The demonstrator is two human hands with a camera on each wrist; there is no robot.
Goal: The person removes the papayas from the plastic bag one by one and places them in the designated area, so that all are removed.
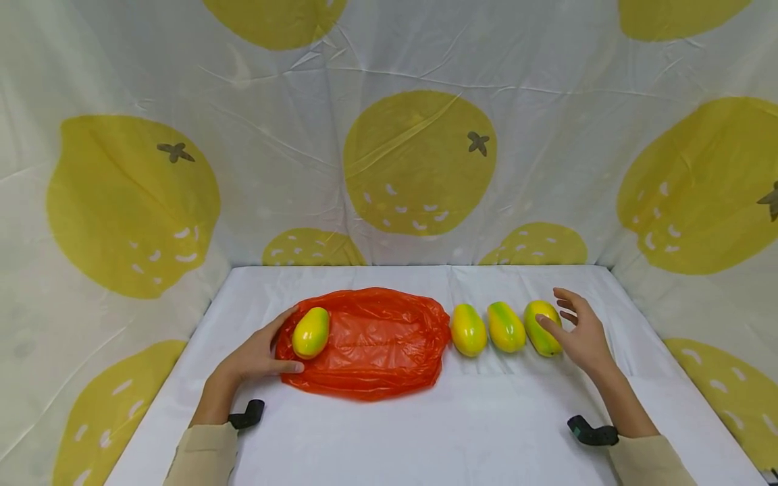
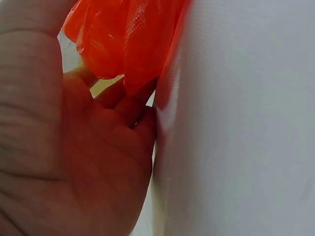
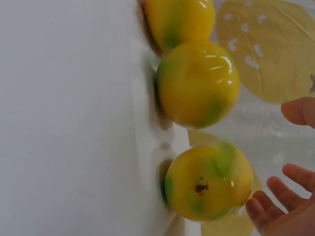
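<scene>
A red plastic bag [image 1: 377,337] lies spread on the white surface, its rim bunched up all round. One glossy yellow-green papaya [image 1: 310,333] sits at the bag's left end. My left hand [image 1: 258,349] touches that end, thumb along the front rim and fingers behind; in the left wrist view the red film hangs over the fingers [image 2: 118,96]. To the right of the bag stand three more papayas in a row: the nearest [image 1: 468,330], a middle one [image 1: 506,327] and the rightmost [image 1: 542,328]. My right hand [image 1: 583,335] is beside the rightmost papaya, fingers spread, holding nothing.
A white cloth [image 1: 462,432] covers the table. Behind and at both sides hang white curtains [image 1: 541,169] printed with large yellow lemons. Black wrist mounts [image 1: 592,432] sit on both forearms.
</scene>
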